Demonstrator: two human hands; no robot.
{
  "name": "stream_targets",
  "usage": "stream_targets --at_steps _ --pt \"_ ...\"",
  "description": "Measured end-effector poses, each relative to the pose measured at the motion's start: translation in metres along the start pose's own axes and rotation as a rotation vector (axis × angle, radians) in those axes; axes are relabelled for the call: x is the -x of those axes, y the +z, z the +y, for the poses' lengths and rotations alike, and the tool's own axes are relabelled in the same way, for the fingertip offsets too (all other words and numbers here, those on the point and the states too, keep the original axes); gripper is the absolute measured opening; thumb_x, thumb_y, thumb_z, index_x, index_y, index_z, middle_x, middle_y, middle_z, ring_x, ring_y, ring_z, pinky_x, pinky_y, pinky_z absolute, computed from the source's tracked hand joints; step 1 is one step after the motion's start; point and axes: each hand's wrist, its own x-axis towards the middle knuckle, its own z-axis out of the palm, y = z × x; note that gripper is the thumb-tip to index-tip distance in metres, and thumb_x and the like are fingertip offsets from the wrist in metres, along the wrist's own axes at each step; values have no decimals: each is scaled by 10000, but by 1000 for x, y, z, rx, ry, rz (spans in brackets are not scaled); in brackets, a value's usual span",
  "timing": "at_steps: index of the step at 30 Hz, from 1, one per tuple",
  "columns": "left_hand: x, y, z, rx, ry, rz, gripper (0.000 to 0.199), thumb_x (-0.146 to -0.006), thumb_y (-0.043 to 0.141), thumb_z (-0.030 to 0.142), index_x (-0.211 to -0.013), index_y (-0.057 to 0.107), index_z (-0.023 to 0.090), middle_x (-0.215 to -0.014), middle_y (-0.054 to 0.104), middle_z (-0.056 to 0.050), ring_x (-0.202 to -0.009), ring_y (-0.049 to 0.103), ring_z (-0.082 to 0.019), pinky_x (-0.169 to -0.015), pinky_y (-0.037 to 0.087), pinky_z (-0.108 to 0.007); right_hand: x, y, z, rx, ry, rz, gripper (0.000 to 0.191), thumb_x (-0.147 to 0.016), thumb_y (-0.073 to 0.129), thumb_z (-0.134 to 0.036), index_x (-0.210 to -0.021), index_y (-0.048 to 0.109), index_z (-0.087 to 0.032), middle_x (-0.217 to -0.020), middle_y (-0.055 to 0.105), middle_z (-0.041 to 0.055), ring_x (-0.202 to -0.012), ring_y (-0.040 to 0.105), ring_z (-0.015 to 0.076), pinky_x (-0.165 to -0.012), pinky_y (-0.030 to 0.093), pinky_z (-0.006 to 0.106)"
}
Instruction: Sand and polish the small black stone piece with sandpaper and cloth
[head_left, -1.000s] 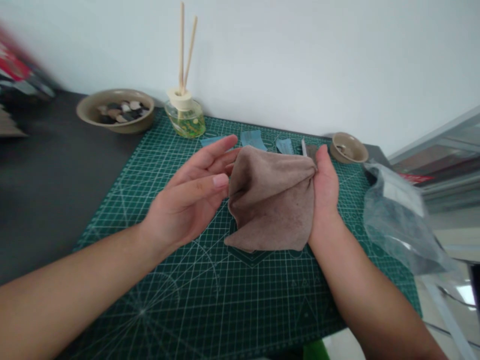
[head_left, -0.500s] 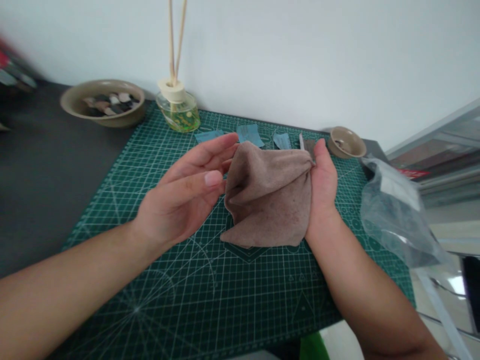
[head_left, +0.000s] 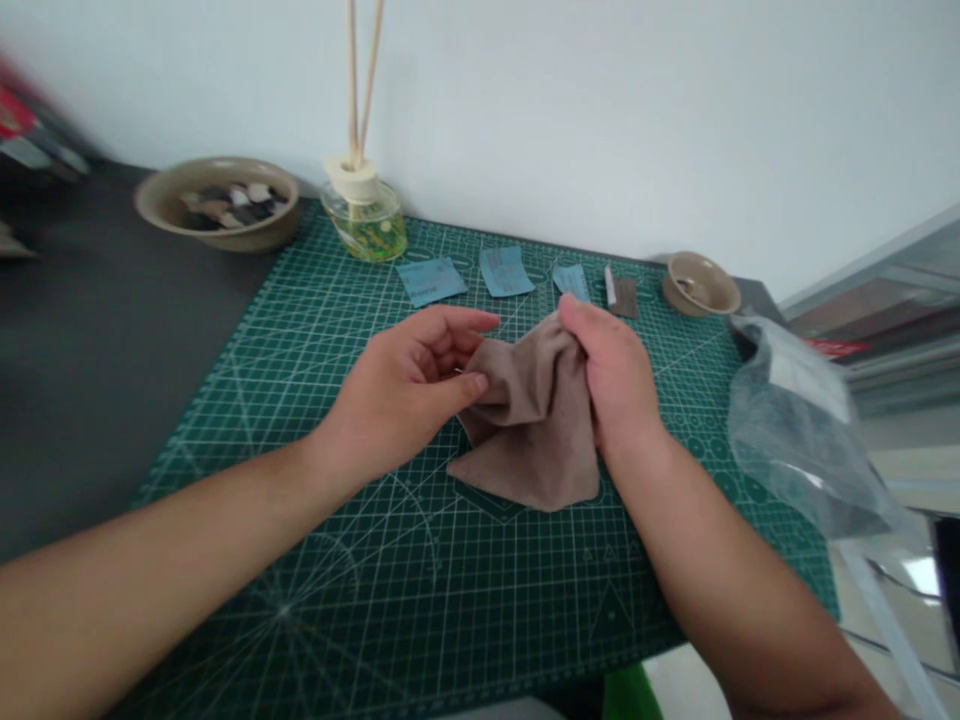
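Note:
A brownish-grey cloth (head_left: 551, 450) hangs in folds between my two hands, above the green cutting mat (head_left: 480, 600). My right hand (head_left: 619, 375) grips its upper right part, the thumb on top near the upper corner and the other fingers hidden behind. At the cloth's left edge is my left hand (head_left: 412, 385). Its thumb lies over a fold, with the lower fingers curled in behind and the index finger stretched out above. The lower left corner of the cloth hangs free as a point.
Blue paper pieces (head_left: 506, 272) and a small brown swatch (head_left: 624, 297) lie along the mat's back. A reed diffuser (head_left: 366, 215) and a bowl of mixed pieces (head_left: 225, 238) stand at the back left. Rightward are a small bowl (head_left: 701, 285) and a clear plastic bag (head_left: 795, 430).
My right hand has moved left and turned over, its thumb now pressing the cloth's top. My left hand has closed in on the left edge. The cloth is more bunched.

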Motion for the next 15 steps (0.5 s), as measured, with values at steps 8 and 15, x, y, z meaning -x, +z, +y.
stream_targets --at_steps 8,15 --pt "0 -7 -2 -625 164 -39 95 -861 714 244 -790 767 208 -720 737 -21 -657 640 -180 -584 428 -298 11 7 7 486 -251 -348 135 -977 520 -260 -938 646 -229 -875 712 6 -837 654 186 -746 440 319" --pt "-3 -11 -11 -912 458 -44 250 -823 564 57 -906 760 187 -922 705 -47 -900 674 -201 -806 524 -319 12 11 12 736 -269 -508 122 -923 515 -188 -962 628 -210 -910 734 64 -827 666 238 -705 409 347"
